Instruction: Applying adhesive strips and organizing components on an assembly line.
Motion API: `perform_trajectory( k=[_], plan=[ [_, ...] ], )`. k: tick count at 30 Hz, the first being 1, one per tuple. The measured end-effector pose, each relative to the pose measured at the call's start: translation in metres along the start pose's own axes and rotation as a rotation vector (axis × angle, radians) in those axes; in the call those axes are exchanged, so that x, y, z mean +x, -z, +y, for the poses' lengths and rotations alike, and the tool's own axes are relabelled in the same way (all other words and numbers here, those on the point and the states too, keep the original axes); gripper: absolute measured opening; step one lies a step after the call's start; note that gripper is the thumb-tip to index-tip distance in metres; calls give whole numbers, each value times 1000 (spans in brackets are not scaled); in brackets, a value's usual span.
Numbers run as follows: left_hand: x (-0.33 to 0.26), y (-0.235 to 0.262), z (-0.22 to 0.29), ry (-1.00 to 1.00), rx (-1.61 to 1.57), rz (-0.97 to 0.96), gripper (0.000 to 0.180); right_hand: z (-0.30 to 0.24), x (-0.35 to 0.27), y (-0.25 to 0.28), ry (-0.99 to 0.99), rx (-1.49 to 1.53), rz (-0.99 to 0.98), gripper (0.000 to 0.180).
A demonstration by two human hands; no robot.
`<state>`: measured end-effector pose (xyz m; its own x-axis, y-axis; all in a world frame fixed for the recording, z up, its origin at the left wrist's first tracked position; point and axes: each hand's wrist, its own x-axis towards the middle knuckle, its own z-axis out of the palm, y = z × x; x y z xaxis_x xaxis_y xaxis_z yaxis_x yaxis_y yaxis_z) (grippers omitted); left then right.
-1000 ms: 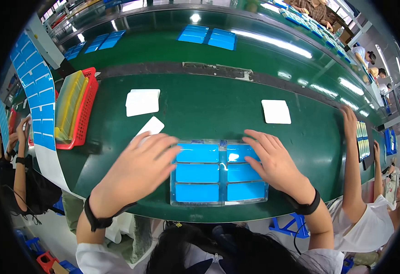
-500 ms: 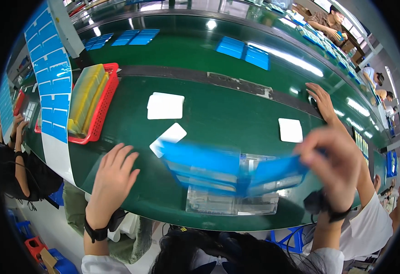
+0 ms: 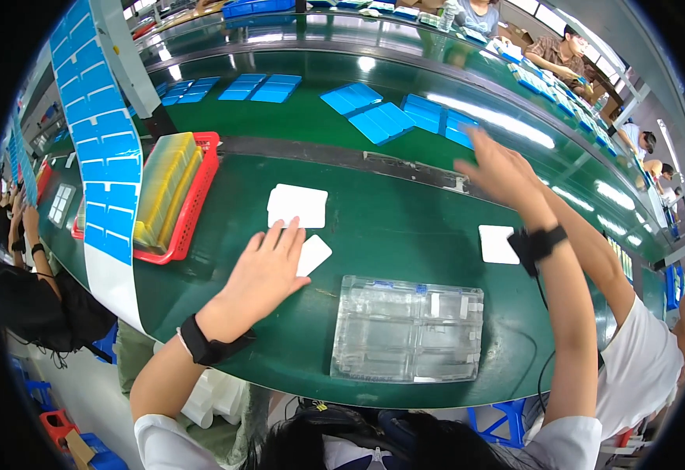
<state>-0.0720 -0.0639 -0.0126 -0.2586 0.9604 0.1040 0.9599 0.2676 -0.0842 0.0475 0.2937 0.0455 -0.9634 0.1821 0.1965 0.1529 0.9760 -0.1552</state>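
Left hand [image 3: 260, 270], fingers slightly spread, is covering part of the tilted white card [image 3: 315, 254], whose long axis is seemingly slanting away rightward from under it, while the blurred, open-looking right hand [image 3: 507, 172] is hovering farther off, near blue sheets [image 3: 424, 114].

Right hand [image 3: 505, 174] blurred at the fingers, white rounded-corner card [image 3: 314, 255] partly hidden by left hand [image 3: 264, 270], long blue-and-white hanging strip [image 3: 106, 135] cut off by upper edge
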Motion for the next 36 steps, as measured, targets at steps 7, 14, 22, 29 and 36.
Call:
perform_trajectory(
  k=[7, 14, 22, 29, 36],
  plan=[
    [23, -9, -30, -27, 27, -3, 59, -19, -152, -14, -22, -161, -182, 54],
    [11, -13, -20, -146, 175, 5, 55, -20, -197, -22, -30, -230, -116, 47],
    [-19, -9, -5, -90, 95, -29, 54, -29, -216, -10, 124, -258, -43, 39],
    [-17, -5, 4, -30, -6, -26, 46, -38, -227, -14, 93, -194, -31, 37],
    [-18, -7, 0, -128, 185, 30, 41, -37, -226, -14, 21, -110, 94, 27]
  ],
)
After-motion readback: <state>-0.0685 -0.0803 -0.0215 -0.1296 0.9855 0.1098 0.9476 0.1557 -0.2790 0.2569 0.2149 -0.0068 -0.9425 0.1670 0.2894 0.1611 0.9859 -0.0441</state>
